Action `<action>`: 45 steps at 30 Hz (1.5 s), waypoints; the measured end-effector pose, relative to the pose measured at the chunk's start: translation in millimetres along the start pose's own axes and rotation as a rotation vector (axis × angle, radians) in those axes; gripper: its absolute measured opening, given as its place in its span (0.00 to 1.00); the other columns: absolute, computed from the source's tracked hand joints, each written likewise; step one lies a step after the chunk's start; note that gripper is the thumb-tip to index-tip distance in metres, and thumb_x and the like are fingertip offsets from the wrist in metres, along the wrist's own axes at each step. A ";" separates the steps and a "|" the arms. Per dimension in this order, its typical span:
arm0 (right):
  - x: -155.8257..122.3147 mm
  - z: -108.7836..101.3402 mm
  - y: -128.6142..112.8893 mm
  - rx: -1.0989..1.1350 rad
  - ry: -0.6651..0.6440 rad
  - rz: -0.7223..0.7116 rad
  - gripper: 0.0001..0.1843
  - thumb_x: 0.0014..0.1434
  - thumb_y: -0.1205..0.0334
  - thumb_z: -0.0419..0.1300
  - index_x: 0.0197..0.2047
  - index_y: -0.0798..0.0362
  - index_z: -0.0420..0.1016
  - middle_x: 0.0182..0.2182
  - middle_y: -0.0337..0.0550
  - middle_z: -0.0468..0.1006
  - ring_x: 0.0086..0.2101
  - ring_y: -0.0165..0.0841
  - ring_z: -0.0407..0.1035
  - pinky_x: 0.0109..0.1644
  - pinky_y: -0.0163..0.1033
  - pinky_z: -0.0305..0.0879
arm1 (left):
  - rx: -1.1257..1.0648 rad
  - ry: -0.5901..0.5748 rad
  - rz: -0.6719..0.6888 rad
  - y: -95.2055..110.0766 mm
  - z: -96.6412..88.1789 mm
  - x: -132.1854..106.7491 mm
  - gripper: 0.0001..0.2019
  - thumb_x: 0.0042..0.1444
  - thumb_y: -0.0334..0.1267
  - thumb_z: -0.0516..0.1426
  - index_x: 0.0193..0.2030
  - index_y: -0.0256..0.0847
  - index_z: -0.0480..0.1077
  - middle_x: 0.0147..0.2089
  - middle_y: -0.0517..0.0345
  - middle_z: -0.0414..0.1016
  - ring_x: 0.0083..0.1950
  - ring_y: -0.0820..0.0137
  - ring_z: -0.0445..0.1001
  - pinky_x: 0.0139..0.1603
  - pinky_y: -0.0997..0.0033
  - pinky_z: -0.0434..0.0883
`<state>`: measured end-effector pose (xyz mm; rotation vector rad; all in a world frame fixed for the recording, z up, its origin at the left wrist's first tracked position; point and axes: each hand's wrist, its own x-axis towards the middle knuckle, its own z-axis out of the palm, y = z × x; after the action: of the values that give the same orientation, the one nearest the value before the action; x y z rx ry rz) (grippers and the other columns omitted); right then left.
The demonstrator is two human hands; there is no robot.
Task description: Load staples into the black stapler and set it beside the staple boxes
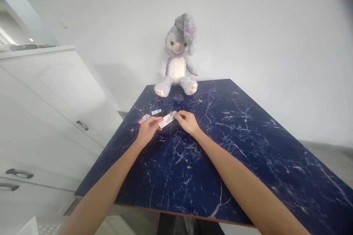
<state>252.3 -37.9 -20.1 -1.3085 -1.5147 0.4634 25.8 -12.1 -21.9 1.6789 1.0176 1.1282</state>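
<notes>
A blue marbled surface [182, 176] carries a plush rabbit [176, 68]. In front of the rabbit, the left hand [146, 131] pinches the farther-from-rabbit end of a red-and-white packet [166, 120], its long axis slanting toward the right hand [188, 122], whose fingers bunch at the nearer-to-rabbit end; their grip cannot be told.

Left hand [147, 131], right hand [189, 122] and both forearms [234, 169] are bare, legwear [166, 224] dark.

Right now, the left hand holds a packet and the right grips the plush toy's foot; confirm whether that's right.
Wrong about the right hand: the head view shows its fingers at the right end of the packet, apart from the plush toy. The left hand does hold that packet.
</notes>
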 end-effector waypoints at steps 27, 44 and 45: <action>0.5 1.4 3.2 0.409 -0.094 0.054 0.13 0.58 0.52 0.63 0.41 0.51 0.79 0.38 0.43 0.84 0.36 0.36 0.78 0.44 0.40 0.73 | -0.186 -0.051 -0.061 12.5 4.4 -4.5 0.21 0.53 0.49 0.68 0.50 0.39 0.78 0.52 0.48 0.81 0.48 0.60 0.80 0.47 0.57 0.81; -0.1 -1.8 1.2 0.405 -0.244 0.047 0.10 0.58 0.57 0.60 0.36 0.52 0.80 0.32 0.39 0.82 0.33 0.33 0.74 0.41 0.37 0.67 | -0.015 -0.373 0.030 18.7 7.8 -13.6 0.42 0.51 0.42 0.70 0.71 0.48 0.60 0.65 0.46 0.72 0.59 0.55 0.76 0.58 0.51 0.76; -0.6 -1.9 0.1 0.390 -0.255 0.042 0.10 0.58 0.57 0.60 0.36 0.52 0.80 0.31 0.38 0.82 0.32 0.33 0.74 0.41 0.37 0.67 | -0.014 -0.378 0.032 18.7 9.3 -14.4 0.41 0.50 0.41 0.70 0.70 0.48 0.62 0.64 0.46 0.73 0.59 0.55 0.76 0.59 0.51 0.76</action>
<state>253.9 -39.1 -19.8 -1.0033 -1.5086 0.9314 33.9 -33.2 -10.3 1.8147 0.7427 0.7922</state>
